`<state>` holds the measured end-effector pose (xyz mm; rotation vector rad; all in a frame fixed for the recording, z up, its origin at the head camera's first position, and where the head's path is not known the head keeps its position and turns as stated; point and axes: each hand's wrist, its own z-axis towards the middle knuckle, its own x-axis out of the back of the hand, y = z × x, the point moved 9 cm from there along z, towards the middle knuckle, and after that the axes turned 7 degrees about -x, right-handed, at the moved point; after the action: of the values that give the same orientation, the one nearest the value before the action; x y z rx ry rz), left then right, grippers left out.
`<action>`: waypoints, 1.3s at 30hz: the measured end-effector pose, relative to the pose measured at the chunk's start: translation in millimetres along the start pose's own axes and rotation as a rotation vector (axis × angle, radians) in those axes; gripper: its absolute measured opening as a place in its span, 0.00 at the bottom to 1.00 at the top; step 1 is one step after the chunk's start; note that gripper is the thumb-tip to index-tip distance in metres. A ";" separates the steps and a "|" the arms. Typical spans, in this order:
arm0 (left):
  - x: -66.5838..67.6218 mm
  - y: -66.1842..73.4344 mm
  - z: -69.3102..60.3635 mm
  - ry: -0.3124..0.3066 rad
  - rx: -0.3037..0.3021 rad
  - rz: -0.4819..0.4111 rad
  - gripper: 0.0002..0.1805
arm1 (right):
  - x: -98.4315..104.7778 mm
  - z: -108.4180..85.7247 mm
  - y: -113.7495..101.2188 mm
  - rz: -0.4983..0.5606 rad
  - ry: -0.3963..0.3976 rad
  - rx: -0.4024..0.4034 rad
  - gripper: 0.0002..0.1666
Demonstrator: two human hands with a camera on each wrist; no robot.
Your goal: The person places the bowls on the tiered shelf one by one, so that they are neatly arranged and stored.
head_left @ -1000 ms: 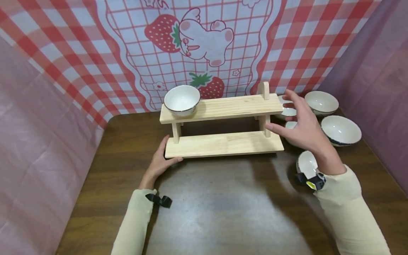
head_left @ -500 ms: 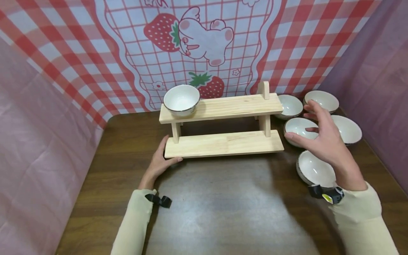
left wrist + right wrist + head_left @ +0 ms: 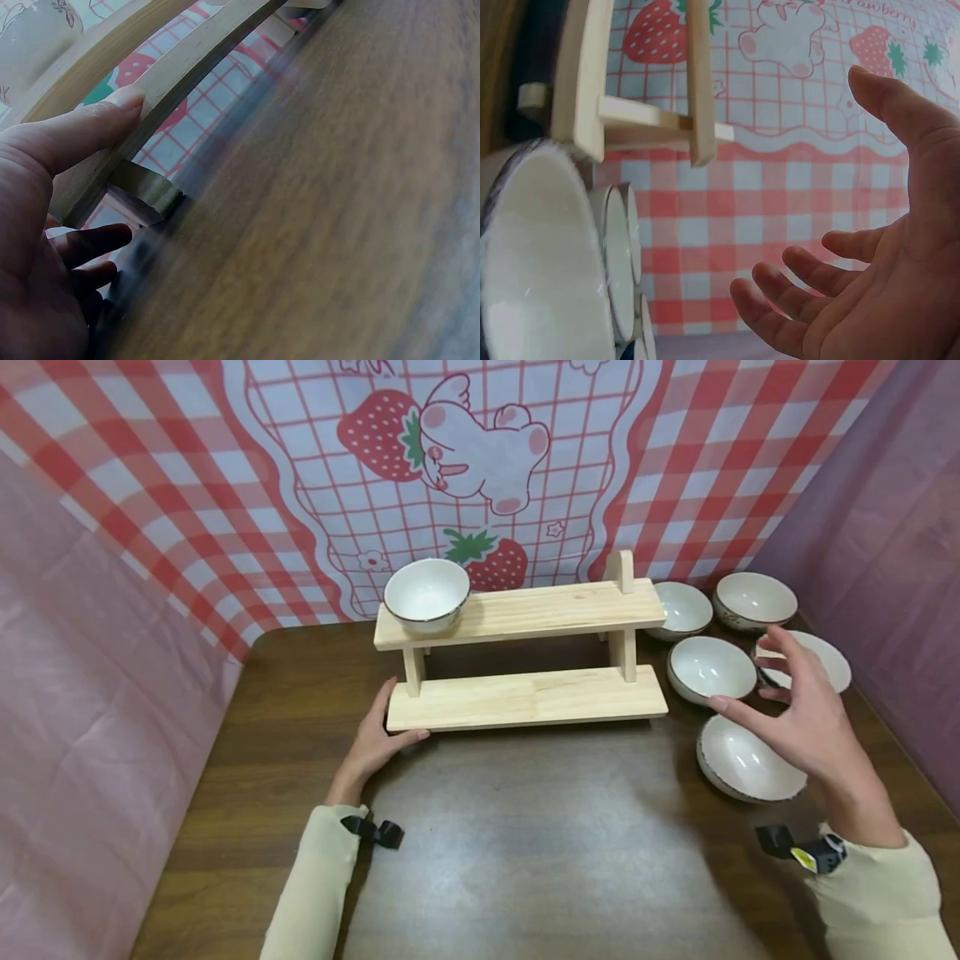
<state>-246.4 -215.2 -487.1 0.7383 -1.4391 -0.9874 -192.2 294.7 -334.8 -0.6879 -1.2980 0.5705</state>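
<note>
A two-tier wooden shelf [image 3: 525,700] stands on the table, with a white dark-rimmed bowl [image 3: 427,593] on the left of its upper board. At the lower board's left end, my left hand [image 3: 372,745] holds on, thumb along the front edge. In the left wrist view its thumb [image 3: 97,124] presses the board, and the other fingers reach around the end. My right hand [image 3: 813,727] hovers with spread fingers and holds nothing. Below and left of it is the nearest bowl [image 3: 742,760]. The right wrist view shows that hand's fingers [image 3: 802,277] apart from the bowl [image 3: 547,255].
Right of the shelf stand several more bowls: one near its end [image 3: 708,668], one behind [image 3: 678,610], one at the back [image 3: 753,602] and one partly hidden behind my right hand [image 3: 821,664]. A checked strawberry cloth [image 3: 480,460] hangs behind the brown table [image 3: 487,860].
My right hand has moved right and toward me, away from the shelf's right end, to the front bowl. My left hand, the shelf and the bowls keep their places.
</note>
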 end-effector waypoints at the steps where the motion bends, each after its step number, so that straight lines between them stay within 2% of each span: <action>1: 0.2 0.5 0.2 -0.001 -0.001 0.000 0.59 | 1.0 -1.8 4.2 -0.002 0.000 -0.014 0.59; 15: 0.6 0.5 -0.3 0.005 -0.005 0.003 0.59 | 7.8 -17.4 45.4 -0.075 -0.022 -0.076 0.60; 26: 1.7 -1.7 0.5 0.009 0.001 0.024 0.60 | -1.2 -27.3 68.5 -0.126 -0.079 -0.117 0.63; 39: 1.1 -0.7 0.7 0.002 0.001 0.032 0.60 | -13.9 -31.2 91.5 -0.195 -0.156 -0.110 0.69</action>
<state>-247.2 -216.4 -487.2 0.7145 -1.4453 -0.9614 -164.2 342.3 -415.3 -0.6071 -1.5324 0.4017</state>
